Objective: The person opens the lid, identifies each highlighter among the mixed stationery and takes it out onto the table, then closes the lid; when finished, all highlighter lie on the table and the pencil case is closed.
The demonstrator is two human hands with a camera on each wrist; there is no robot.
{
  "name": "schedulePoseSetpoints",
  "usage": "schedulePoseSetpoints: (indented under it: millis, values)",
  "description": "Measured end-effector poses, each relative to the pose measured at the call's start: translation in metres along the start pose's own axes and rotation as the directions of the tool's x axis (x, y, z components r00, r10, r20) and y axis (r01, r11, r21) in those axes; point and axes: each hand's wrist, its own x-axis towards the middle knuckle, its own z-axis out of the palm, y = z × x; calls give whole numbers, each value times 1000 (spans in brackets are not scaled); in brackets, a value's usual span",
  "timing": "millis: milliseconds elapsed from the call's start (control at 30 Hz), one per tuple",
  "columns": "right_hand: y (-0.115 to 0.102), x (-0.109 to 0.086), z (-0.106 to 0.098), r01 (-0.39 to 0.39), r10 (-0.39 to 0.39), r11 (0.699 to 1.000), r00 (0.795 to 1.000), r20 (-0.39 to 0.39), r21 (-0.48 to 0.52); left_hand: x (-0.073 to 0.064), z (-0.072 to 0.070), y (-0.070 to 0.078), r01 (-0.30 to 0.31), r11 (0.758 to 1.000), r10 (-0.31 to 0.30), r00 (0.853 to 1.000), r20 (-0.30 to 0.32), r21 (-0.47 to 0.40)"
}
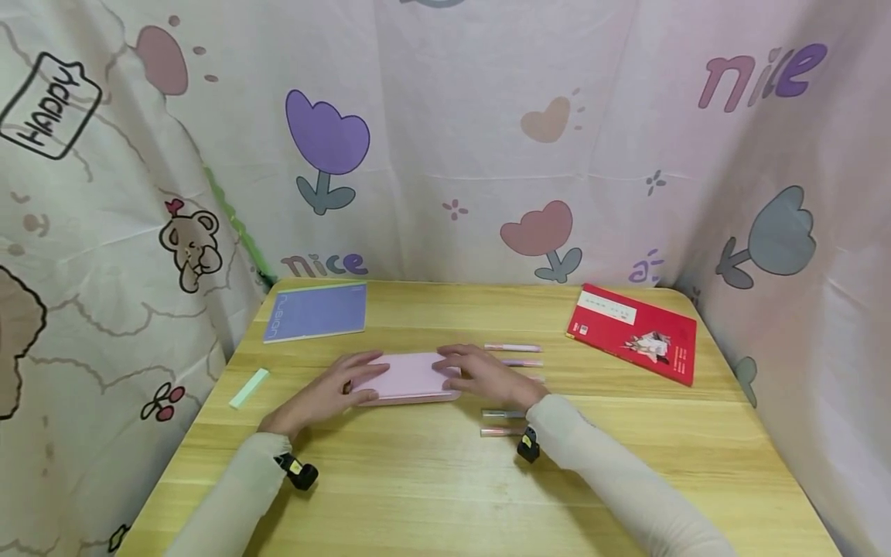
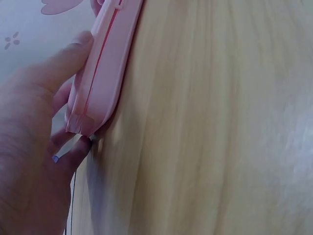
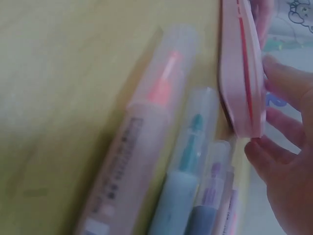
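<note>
A pink zippered pencil case (image 1: 407, 376) lies on the table in front of me, its lid down and the red zip line showing along its side in both wrist views. At its left end my left hand (image 1: 330, 389) grips it, thumb at the near edge and fingers over the top and end. My right hand (image 1: 487, 376) holds the right end, with the thumb by the near edge. In the right wrist view, a pink highlighter (image 3: 142, 132) and a teal-tipped highlighter (image 3: 188, 152) lie beside the case, with more behind them.
Several highlighters (image 1: 513, 348) lie in a column under and beside my right forearm. A blue notebook (image 1: 316, 312) lies at the back left, a red book (image 1: 636, 334) at the back right. A pale green strip (image 1: 249, 388) lies near the left table edge.
</note>
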Motion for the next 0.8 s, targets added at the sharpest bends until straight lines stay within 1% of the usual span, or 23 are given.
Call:
schedulePoseSetpoints:
  millis: [133, 267, 367, 400, 433, 533, 567, 600, 667, 733, 767, 800]
  values:
    - [0, -1, -1, -11, 11, 1000, 1000, 6, -23, 3, 0, 1, -56, 998, 56, 998, 3, 31]
    - [-3, 0, -2, 46, -46, 993, 999, 0, -111, 4, 0, 2, -90, 995, 89, 996, 10, 51]
    - [-4, 1, -2, 89, -91, 980, 996, -5, -176, 5, -1, 1, -91, 994, 91, 996, 11, 53]
    - [-4, 1, -2, 93, -96, 978, 995, -7, -187, 5, -1, 1, -91, 994, 90, 996, 11, 56]
    - [-4, 1, -2, 89, -92, 978, 996, -9, -191, 5, 0, 1, -86, 995, 86, 996, 13, 57]
    - [-3, -1, -2, 74, -80, 983, 996, -31, -167, 5, -1, -2, -68, 997, 68, 998, 9, 24]
    - [-2, -3, -3, 63, -70, 987, 996, -46, -146, 5, -2, -2, -42, 999, 42, 999, 3, -1]
    - [-1, -4, -5, 55, -64, 991, 996, -68, -120, 5, -4, -3, -31, 999, 31, 999, -9, -29]
    - [2, -8, -13, 42, -50, 997, 990, -133, -64, 7, -11, -2, -1, 996, -4, 999, -51, -91]
    - [8, -15, -27, 19, -22, 1000, 975, -220, -16, 11, -23, -1, 11, 992, -25, 993, -113, -122]
    - [11, -19, -37, 11, -10, 1000, 964, -266, 2, 14, -30, 0, 16, 992, -35, 989, -144, -126]
    - [15, -24, -47, 0, 1, 1000, 951, -308, 5, 17, -38, 0, 9, 995, -27, 984, -178, -102]
